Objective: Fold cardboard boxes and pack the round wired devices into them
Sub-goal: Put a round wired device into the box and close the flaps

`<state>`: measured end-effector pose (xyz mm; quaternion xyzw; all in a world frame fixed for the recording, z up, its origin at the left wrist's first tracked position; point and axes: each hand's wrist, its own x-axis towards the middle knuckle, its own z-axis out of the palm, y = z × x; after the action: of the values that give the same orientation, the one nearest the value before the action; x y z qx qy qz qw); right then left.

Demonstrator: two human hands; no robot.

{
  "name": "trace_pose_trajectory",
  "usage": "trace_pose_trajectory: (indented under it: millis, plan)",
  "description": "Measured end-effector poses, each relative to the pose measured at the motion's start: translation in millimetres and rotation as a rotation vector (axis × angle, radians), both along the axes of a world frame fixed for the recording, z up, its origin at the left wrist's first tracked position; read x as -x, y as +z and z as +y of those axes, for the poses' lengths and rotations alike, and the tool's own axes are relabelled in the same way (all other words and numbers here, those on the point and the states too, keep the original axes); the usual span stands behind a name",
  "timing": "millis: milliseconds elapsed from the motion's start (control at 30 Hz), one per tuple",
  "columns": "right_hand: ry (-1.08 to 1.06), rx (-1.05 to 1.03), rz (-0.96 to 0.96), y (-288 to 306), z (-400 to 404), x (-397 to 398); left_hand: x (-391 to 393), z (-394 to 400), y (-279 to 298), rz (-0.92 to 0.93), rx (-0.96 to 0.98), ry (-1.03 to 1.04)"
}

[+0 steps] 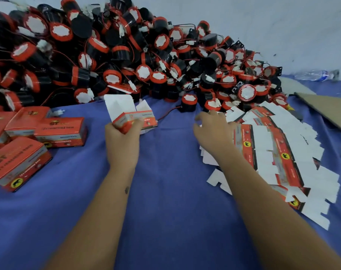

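My left hand [121, 135] grips a red cardboard box [133, 116] whose white top flaps stand open. My right hand [212, 129] hovers with loosely spread fingers, holding nothing, at the left edge of a spread of flat unfolded red-and-white boxes [273, 145]. A big heap of round black-and-red wired devices [115, 51] fills the back of the table. One device [188, 103] stands apart at the heap's front edge, just beyond my right hand, its red wire trailing towards the box.
Several closed red boxes [39, 133] lie in a cluster at the left on the blue cloth [165, 191]. A brown cardboard sheet [329, 110] lies at the far right. A plastic bottle [315, 75] lies by the wall behind it.
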<state>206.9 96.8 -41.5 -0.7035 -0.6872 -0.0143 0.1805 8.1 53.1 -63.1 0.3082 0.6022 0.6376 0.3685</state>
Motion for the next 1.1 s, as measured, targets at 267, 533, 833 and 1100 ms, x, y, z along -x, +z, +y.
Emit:
trace_pose_trajectory:
  millis: [267, 533, 833, 1100]
  plan:
    - [0.126, 0.116, 0.433, -1.5, 81.8, 19.6, -2.3, 13.1, -11.5, 0.158, -0.133, 0.011]
    - [0.048, -0.003, 0.46, -18.5, 101.5, 21.1, -3.5, 16.2, -13.9, 0.183, -0.137, -0.01]
    - [0.292, 0.066, 0.582, -26.6, 30.5, 54.0, -4.0, 14.2, -13.9, 0.353, -0.14, -0.005]
    - [0.244, -0.078, 0.82, -35.2, -27.4, 57.7, 5.2, 10.9, -14.8, 0.249, -0.126, -0.018]
